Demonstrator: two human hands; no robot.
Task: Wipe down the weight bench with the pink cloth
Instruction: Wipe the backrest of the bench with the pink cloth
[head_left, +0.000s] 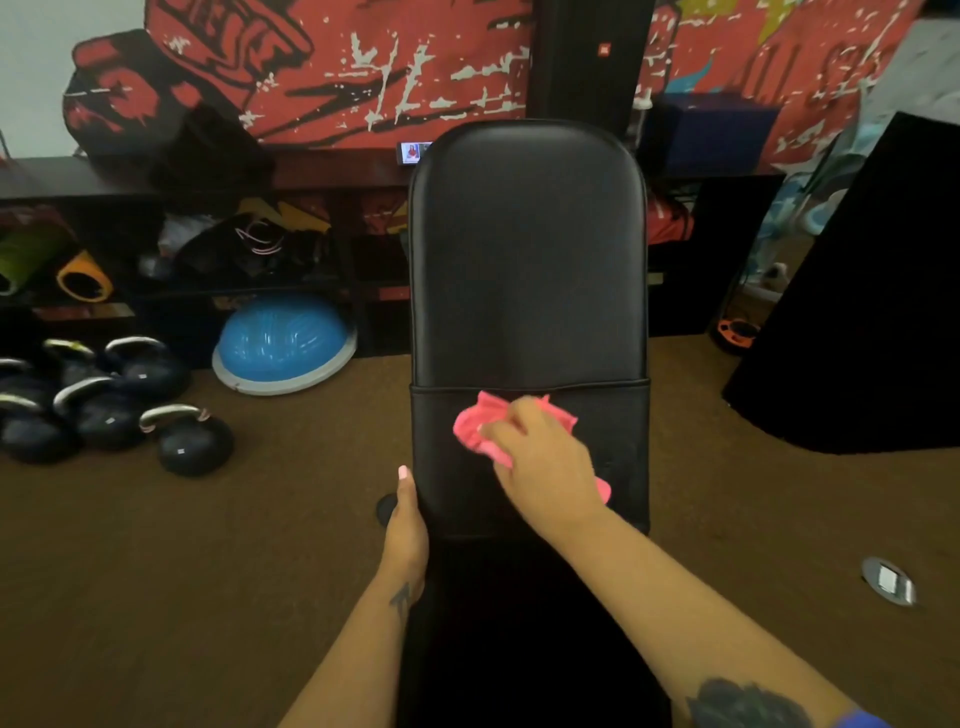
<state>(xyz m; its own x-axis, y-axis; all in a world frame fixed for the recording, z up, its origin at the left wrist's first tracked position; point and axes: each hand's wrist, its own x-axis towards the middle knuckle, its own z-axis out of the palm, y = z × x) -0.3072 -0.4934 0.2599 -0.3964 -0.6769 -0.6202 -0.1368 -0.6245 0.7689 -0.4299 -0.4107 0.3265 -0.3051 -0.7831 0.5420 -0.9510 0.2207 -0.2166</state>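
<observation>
The black padded weight bench (527, 260) runs away from me down the middle of the view, its backrest raised. On the seat pad just below the seam lies the crumpled pink cloth (475, 426), and my right hand (545, 462) presses down on it, fingers bent over the fabric. My left hand (408, 519) rests along the left edge of the seat pad, thumb up the side; its fingers are hidden under the edge.
Several dark kettlebells (104, 405) sit on the brown floor at the left, with a blue half balance ball (283, 340) behind them. A low black shelf (182, 249) with gear lines the mural wall. A large black block (862, 291) stands at the right.
</observation>
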